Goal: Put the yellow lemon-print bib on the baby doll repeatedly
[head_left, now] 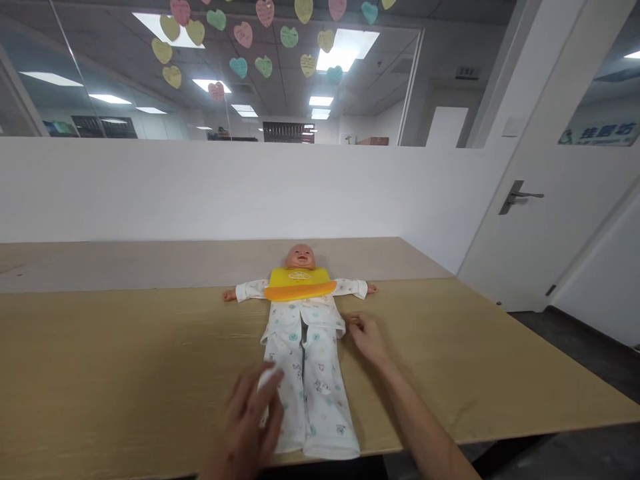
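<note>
Doll (pixel 301 257): face up on counter (pixel 150 360), arms outspread, yellow bib (pixel 299 283) over chest.
Left hand (pixel 250 417): fingers apart, blurred, over trousers (pixel 323 390); contact unclear.
Right hand (pixel 369 339): curled beside jacket hem (pixel 327 323); cannot tell whether gripping.

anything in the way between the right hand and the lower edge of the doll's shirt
Nothing visible: the right hand is just beside the lower edge of the shirt. The bib lies further up, and the left hand is by the trousers, away from there.
</note>
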{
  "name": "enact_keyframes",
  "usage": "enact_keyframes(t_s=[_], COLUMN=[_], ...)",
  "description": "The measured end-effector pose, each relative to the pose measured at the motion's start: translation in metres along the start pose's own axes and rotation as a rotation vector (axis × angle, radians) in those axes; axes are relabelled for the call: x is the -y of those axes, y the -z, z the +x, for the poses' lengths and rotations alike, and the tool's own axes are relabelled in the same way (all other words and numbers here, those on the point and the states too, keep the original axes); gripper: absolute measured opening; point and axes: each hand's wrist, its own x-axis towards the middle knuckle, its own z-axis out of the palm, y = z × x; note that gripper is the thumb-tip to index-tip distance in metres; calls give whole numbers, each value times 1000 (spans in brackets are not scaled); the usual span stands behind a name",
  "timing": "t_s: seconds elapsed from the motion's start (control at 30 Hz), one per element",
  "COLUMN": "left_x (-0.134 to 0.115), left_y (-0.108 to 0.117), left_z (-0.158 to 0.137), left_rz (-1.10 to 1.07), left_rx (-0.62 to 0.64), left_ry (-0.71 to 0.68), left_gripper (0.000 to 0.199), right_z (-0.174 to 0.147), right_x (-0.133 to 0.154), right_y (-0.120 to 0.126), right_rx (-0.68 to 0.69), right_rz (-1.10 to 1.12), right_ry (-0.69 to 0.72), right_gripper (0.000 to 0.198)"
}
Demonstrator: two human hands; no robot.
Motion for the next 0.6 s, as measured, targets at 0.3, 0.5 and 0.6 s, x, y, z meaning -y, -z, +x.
enact_keyframes(t_s=[0.3,0.5,0.6], left_x=[127,196,218], left_y=[-96,-171,-204], left_z=[115,140,147], left_rz=[-108,-366,-525], left_rx=[93,159,154], left_ry=[557,991,1150], left_gripper=[30,22,18], right_z=[93,177,208], right_x=[36,32,25], right_y=[11,-29,-51], right_rx=[-40,-25,65], right_rz=[638,759,782], right_ry=[-118,-287,-400], right_gripper=[24,12,16])
